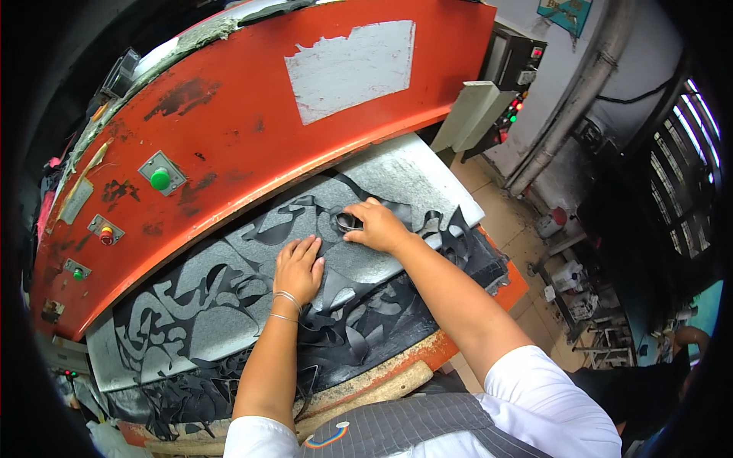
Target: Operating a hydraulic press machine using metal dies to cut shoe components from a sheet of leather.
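Observation:
My right hand [377,228] is closed on a small, dark-rimmed cutting die [350,222], thumb and fingers on either side of its curved edge. The die stands on a pale cutting board [416,162], amid black sheet material full of curved cut-out openings. Just left of it, my left hand [297,269] lies palm down, fingers stretched out, on the sheet. It holds nothing. Black sheet remnants [172,333] with winding outlines spread over the board's left part.
A large red press beam [229,114] with green and red buttons spans the far side, close above the board. Black scraps [359,336] pile along the near edge. A control box [513,65] with lit lamps stands at the far right, and a tiled floor [538,324] lies beyond.

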The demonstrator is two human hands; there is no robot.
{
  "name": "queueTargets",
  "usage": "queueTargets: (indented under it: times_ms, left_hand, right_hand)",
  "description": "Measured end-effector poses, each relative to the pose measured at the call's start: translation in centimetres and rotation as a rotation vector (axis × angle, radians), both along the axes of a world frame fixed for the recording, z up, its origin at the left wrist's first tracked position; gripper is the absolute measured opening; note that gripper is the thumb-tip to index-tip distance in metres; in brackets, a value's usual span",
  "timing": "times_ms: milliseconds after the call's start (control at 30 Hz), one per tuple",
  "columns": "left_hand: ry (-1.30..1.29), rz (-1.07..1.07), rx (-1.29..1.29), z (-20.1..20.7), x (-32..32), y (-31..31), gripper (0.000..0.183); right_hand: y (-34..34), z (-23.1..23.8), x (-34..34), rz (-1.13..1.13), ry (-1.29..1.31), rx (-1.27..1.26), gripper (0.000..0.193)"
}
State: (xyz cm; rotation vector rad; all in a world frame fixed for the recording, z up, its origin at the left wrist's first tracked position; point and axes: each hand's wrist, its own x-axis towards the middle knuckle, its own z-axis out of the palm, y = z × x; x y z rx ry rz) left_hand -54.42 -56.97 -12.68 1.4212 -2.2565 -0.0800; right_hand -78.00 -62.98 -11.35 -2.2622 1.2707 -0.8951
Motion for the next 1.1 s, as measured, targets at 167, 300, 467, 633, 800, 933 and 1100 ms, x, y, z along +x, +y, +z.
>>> queueTargets:
  times_ms: [167, 300, 467, 633, 800, 933, 1100]
  left_hand:
    - [0.025, -0.002, 0.049, 0.1, -0.1, -0.5, 0.042]
    - [0.044, -0.008, 0.044, 0.2, 0.4, -1.6, 0.041]
    - [0.059, -0.013, 0.038, 0.0, 1.5, -2.0, 0.042]
    - [0.518, -0.036, -0.011, 0.5, 6.3, 0.8, 0.045]
    - [0.665, 0.578, -0.332, 5.6, 20.0, 5.1, 0.047]
    - [0.839, 1.012, -0.744, 7.4, 42.4, 8.0, 0.062]
    - [0.948, 1.155, -1.084, 14.5, 52.3, 6.2, 0.061]
  right_hand:
    - [-0.4, -1.5, -1.2, 0.097, -0.049, -0.022, 0.058]
    - [-1.6, -1.6, -0.9, 0.111, -0.027, 0.025, 0.059]
    - [-1.8, -1.5, 0.2, 0.126, -0.004, -0.050, 0.058]
    - [1.0, 1.4, 3.5, -0.038, 0.139, -0.236, 0.066]
    - [5.4, 5.8, 6.5, -0.297, -0.169, -0.405, 0.039]
    - [6.4, 9.8, 20.6, 0.076, -0.385, -0.302, 0.044]
    - [5.0, 16.6, 28.2, 0.096, -0.355, -0.331, 0.040]
